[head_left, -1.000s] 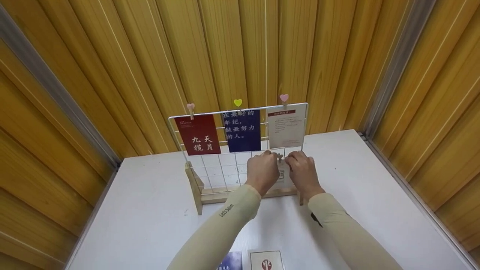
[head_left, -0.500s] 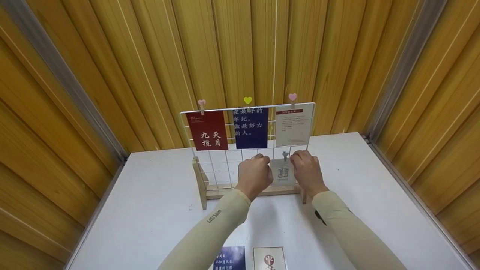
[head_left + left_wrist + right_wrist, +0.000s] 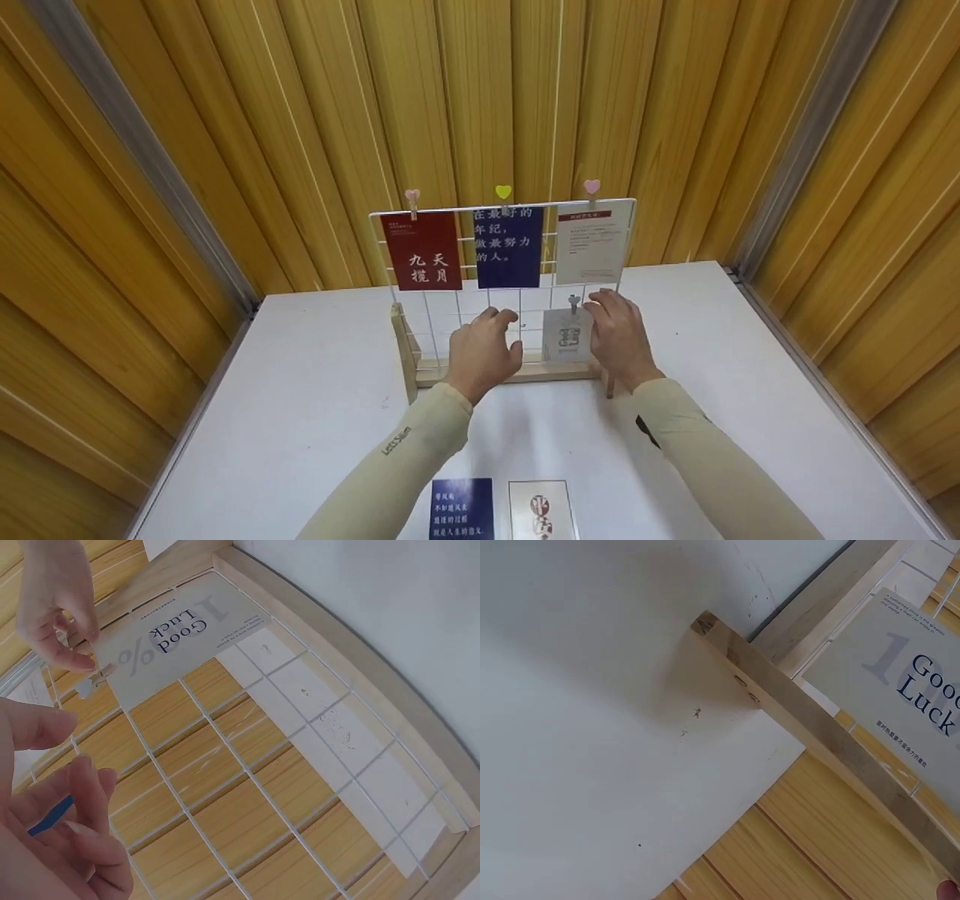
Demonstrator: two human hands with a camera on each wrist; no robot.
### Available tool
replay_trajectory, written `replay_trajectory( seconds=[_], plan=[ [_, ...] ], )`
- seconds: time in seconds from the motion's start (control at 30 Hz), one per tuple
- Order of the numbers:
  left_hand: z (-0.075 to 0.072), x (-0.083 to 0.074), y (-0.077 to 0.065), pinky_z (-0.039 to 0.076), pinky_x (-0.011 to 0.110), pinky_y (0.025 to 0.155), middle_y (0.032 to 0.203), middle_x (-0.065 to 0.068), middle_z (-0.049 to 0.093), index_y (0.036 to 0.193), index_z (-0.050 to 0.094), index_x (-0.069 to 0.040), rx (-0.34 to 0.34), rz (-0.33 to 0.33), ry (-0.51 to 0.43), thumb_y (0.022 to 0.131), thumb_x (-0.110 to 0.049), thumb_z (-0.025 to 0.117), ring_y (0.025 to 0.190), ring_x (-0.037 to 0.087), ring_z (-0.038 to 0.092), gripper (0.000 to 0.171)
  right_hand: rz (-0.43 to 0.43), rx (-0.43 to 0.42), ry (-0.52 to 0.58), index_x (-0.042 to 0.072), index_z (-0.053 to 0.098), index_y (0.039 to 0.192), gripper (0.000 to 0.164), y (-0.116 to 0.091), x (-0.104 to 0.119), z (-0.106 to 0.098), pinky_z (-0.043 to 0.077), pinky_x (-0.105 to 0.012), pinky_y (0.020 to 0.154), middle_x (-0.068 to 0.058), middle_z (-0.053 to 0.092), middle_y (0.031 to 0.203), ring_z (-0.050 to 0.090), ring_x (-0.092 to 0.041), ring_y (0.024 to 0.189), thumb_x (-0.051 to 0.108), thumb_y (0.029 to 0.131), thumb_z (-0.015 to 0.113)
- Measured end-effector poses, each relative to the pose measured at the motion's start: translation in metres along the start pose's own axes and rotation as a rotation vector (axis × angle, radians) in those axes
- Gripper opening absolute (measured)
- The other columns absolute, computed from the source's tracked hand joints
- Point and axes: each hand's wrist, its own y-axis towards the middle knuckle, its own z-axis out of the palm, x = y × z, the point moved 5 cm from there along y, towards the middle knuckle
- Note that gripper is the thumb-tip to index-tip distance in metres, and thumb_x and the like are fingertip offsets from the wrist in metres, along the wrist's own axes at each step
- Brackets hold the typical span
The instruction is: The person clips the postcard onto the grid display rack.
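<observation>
A grey "Good Luck" card (image 3: 564, 337) hangs on the lower right of a white wire grid rack (image 3: 457, 321), held by a clip with a pale heart (image 3: 574, 301) at its top edge. My right hand (image 3: 621, 337) is just right of that clip. In the left wrist view the right hand's thumb and forefinger stand apart close to the clip and the card's edge. My left hand (image 3: 482, 354) is in front of the grid, left of the card, fingers loosely bent, thumb apart, holding nothing. The right wrist view shows the card beside a wooden post (image 3: 840, 742).
Along the grid's top hang a red card (image 3: 421, 251), a blue card (image 3: 510, 251) and a white card (image 3: 592, 247), each under a heart clip. Another blue card (image 3: 461, 508) and a cream card (image 3: 540, 510) lie on the white table (image 3: 322, 420) near me.
Both hands have come away from the clip and card, the left hand moving left and the right hand slightly right. The "Good Luck" card now shows on the grid. The head view has shifted slightly.
</observation>
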Motion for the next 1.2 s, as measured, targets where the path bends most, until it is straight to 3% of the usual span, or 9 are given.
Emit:
replay_trajectory(
  seconds=[0.2,0.4,0.53,0.63,0.8,1.0,1.2],
  plan=[
    [-0.008,0.012,-0.015,0.051,0.033,0.051,0.095,0.004,0.071,0.113,0.072,-0.011,0.000,-0.024,-0.046,0.084,-0.023,0.072,0.060,0.019,0.065,0.031,0.014,-0.022,0.072,-0.004,0.068,0.104,0.027,-0.005,0.004,-0.010,0.041,-0.056,0.099,-0.019,0.064,0.118,0.055,-0.038,0.120,-0.015,0.080,0.063],
    [-0.014,0.035,-0.042,0.050,0.030,0.051,0.095,0.004,0.070,0.113,0.072,-0.012,0.039,-0.128,-0.048,0.084,-0.026,0.074,0.065,0.019,0.066,0.032,0.019,0.000,0.113,-0.002,0.068,0.104,0.028,-0.017,0.014,-0.012,0.043,-0.057,0.097,-0.018,0.063,0.119,0.054,-0.040,0.120,-0.014,0.080,0.061],
    [-0.019,0.050,-0.053,0.050,0.030,0.053,0.095,0.004,0.070,0.112,0.072,-0.011,0.035,-0.169,-0.035,0.084,-0.025,0.074,0.067,0.019,0.066,0.031,0.068,-0.018,0.138,-0.004,0.067,0.105,0.025,-0.021,0.017,-0.022,0.049,-0.050,0.093,-0.019,0.061,0.115,0.056,-0.039,0.113,-0.013,0.082,0.061],
    [-0.022,0.062,-0.060,0.052,0.033,0.055,0.096,0.006,0.070,0.111,0.073,-0.010,0.039,-0.214,-0.039,0.084,-0.024,0.074,0.067,0.019,0.066,0.030,0.120,0.004,0.137,-0.004,0.068,0.105,0.022,-0.026,0.016,-0.029,0.054,-0.044,0.083,-0.019,0.060,0.107,0.058,-0.033,0.100,-0.010,0.085,0.062],
    [-0.024,0.086,-0.078,0.051,0.034,0.053,0.093,0.008,0.070,0.111,0.072,-0.007,0.061,-0.272,-0.076,0.083,-0.020,0.073,0.062,0.016,0.062,0.030,0.204,0.192,0.125,-0.003,0.069,0.099,0.012,-0.044,0.020,-0.028,0.052,-0.040,0.064,-0.011,0.059,0.089,0.056,-0.023,0.075,-0.002,0.087,0.065],
    [-0.028,0.122,-0.119,0.050,0.035,0.053,0.085,0.007,0.069,0.108,0.073,-0.006,0.041,-0.384,-0.069,0.084,-0.020,0.076,0.061,0.015,0.059,0.028,0.275,0.572,0.200,0.003,0.069,0.101,0.013,-0.083,0.045,-0.006,0.047,-0.036,0.063,-0.002,0.059,0.083,0.053,-0.017,0.071,0.009,0.090,0.068],
    [-0.028,0.140,-0.140,0.051,0.036,0.059,0.089,0.007,0.070,0.112,0.072,-0.008,0.091,-0.472,-0.075,0.085,-0.025,0.077,0.066,0.017,0.061,0.032,0.297,0.680,0.241,0.007,0.070,0.095,0.007,-0.099,0.061,0.001,0.043,-0.035,0.062,0.003,0.054,0.074,0.049,-0.015,0.069,0.011,0.089,0.071]
  ],
)
